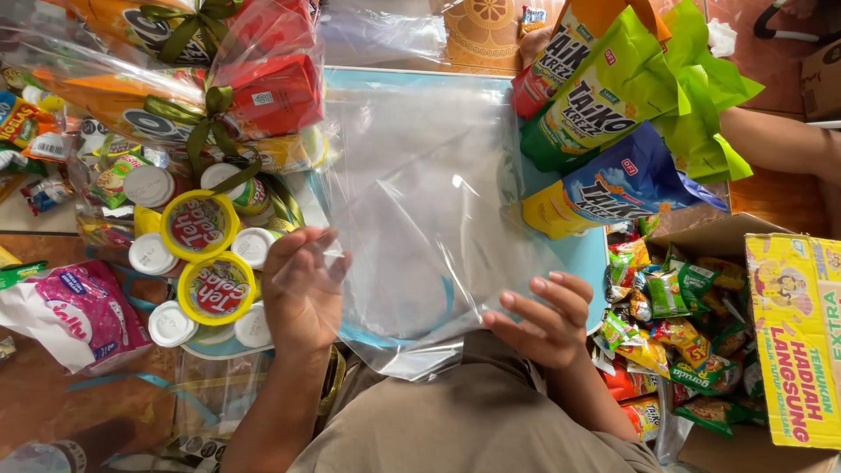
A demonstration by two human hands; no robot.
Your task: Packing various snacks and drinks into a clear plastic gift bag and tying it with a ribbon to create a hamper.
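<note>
Cellophane, a large clear sheet (420, 201), lies spread over a light blue surface (578, 254) in the middle of the view, its near edge crumpled against the person's lap and its far edge reaching toward the top of the surface. The left hand (302, 289) comes up from the lower left with the forearm nearly upright in the picture, back of the hand toward the camera, fingers curled and pinched on the sheet's left edge, so its grip is closed on the plastic. The right hand (545, 320) rests at the sheet's near right corner with the wrist bent inward, fingers loosely spread and slightly curved, fingertips touching the plastic; whether it actually clasps the sheet cannot be told. Just left of the left hand stand two yellow-rimmed cups (210, 258) among white-lidded cups (153, 254) under clear wrap, with red and orange boxes tied with a green ribbon (206, 123) behind them. A pink packet (79, 311) lies further left. Beyond the right hand, tall snack bags (604, 114) in green, blue and yellow lean with green tissue paper (701, 105), and a cardboard box of small snack packets (674, 342) sits at the right edge
</note>
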